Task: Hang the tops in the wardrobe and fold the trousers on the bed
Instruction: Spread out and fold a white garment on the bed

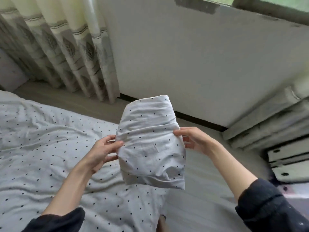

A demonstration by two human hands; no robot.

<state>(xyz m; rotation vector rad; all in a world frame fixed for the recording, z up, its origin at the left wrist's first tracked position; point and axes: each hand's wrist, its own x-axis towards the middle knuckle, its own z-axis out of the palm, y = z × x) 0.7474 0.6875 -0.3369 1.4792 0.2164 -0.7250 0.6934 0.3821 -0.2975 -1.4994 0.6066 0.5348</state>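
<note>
Your left hand and right hand pinch the folded white dark-dotted cotton trousers by their sides, above the bed's right edge; loosen either fingers' grip and the folds could spill open.

Two bare forearms enter from the lower edge, each ending in an ungloved hand: left hand, right hand. No rings, watch or bracelet show on either wrist. Each arm wears a dark navy, near-black sleeve pushed up towards the elbow: left sleeve, right sleeve. The cuffs are loosely bunched, and the cloth looks soft and matte.
</note>
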